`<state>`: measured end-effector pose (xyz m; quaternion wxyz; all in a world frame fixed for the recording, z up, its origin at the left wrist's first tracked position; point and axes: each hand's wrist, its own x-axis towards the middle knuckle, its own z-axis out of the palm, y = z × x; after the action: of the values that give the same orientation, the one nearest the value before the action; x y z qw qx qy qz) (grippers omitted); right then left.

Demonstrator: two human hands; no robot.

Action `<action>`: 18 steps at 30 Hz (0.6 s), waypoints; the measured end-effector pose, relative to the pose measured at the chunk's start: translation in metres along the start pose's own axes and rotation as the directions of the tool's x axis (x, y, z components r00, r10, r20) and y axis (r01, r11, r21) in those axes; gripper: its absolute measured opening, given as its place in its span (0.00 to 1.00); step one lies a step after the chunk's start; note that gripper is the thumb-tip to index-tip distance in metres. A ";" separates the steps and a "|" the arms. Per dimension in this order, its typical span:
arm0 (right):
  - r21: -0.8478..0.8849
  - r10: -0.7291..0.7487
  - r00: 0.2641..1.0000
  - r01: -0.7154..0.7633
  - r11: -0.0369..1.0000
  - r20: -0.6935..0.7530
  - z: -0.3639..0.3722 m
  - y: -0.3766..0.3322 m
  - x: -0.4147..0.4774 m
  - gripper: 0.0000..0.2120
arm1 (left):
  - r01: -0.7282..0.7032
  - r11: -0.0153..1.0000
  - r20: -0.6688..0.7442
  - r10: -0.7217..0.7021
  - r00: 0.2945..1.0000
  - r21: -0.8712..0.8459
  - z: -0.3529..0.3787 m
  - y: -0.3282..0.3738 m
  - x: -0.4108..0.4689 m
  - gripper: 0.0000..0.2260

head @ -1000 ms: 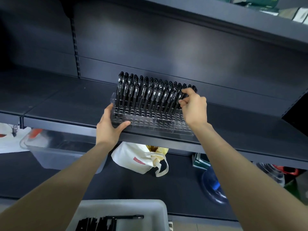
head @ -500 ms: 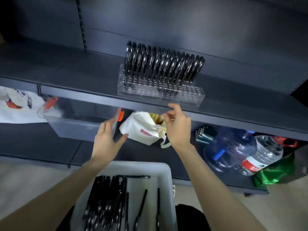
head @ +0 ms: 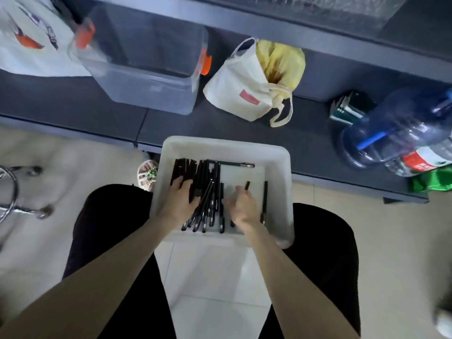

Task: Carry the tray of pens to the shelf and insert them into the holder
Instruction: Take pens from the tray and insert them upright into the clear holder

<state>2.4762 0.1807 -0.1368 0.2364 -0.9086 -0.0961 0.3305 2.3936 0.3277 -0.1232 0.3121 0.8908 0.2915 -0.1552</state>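
A white plastic tray [head: 278, 167] rests across my lap, just in front of the low shelf. Several black pens [head: 208, 182] lie in it, most of them heaped on its left side, a few loose on the right. My left hand [head: 179, 203] lies flat on the heap, fingers stretched over the pens. My right hand [head: 242, 207] is in the tray's right half, fingers curled round one pen whose tip [head: 247, 185] sticks out past them. The clear holder [head: 342, 11] shows only as a blurred strip on the upper shelf at the top edge.
On the low dark shelf [head: 244, 133] stand a clear lidless box [head: 151, 89] with orange clips, a white cloth bag [head: 247, 94], a stack of books [head: 347, 108] and big water bottles [head: 396, 133]. A chrome stool base [head: 22, 192] is on the tiled floor at left.
My view has dropped from the upper shelf to the tray. Both hands left the holder and came down into the tray; the right one now grips a pen.
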 end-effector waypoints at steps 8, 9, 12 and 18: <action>0.009 0.100 0.993 -0.099 0.995 -0.066 0.038 0.000 0.001 0.28 | 0.088 0.994 0.138 -0.096 0.986 0.067 0.024 -0.006 0.006 0.25; 0.027 0.138 0.984 -0.136 0.990 -0.114 0.039 0.001 0.002 0.29 | 0.093 0.994 0.146 -0.101 0.984 0.060 0.025 -0.006 0.006 0.25; 0.064 0.253 0.946 -0.245 0.968 -0.202 0.037 0.004 0.005 0.35 | 0.107 0.994 0.140 -0.108 0.984 0.015 0.026 -0.004 0.007 0.23; 0.060 0.236 0.915 -0.230 0.971 -0.328 0.038 0.009 0.010 0.38 | 0.122 0.992 0.128 -0.116 0.985 -0.038 0.026 -0.001 0.007 0.22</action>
<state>2.4595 0.1904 -0.1723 0.2172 -0.9539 0.0575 0.1990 2.3962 0.3141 -0.1464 0.3402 0.8529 0.3275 -0.2226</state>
